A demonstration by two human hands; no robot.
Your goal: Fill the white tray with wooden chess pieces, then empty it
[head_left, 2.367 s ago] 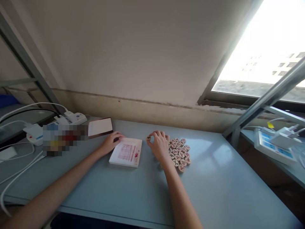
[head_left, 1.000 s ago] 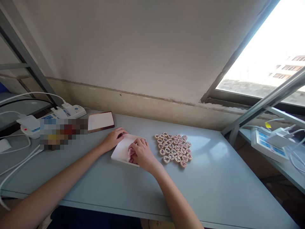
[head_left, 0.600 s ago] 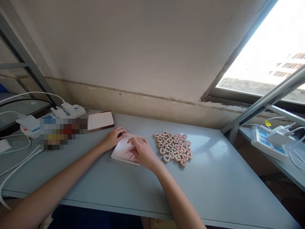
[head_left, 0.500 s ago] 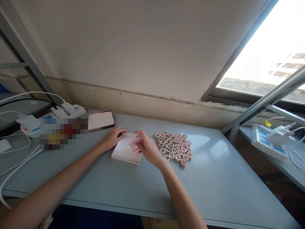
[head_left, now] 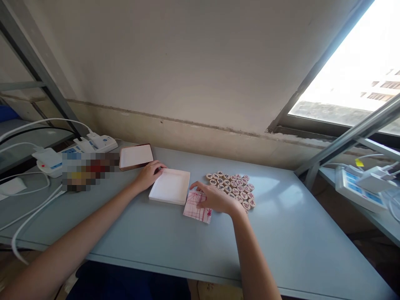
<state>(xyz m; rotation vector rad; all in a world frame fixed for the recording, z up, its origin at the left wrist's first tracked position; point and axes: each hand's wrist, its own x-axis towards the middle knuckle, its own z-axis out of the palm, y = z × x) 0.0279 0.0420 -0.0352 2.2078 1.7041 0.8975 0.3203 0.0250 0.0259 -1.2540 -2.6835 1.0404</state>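
A shallow white box (head_left: 170, 187) lies open side up on the desk, its inside bare. My left hand (head_left: 149, 173) grips its far left corner, fingers curled at the rim. Just right of the box, my right hand (head_left: 212, 196) pinches a folded paper chessboard (head_left: 195, 208) with red lines on white, held low over the desk. Behind that hand are several round wooden Chinese chess pieces (head_left: 239, 183), marked in black or red and laid close together; the hand hides some of them.
A box lid (head_left: 136, 156) with a dark brown rim lies at the back, left of the white box. Power strips with plugs and white cables stand at the left (head_left: 106, 143) and beyond the bed frame at the right (head_left: 356, 187). A wall (head_left: 187, 125) borders the desk.
My right hand has lifted the folded chessboard out of the white box and carried it right, towards me. The box's inside now shows. My left hand stays at the box's corner.
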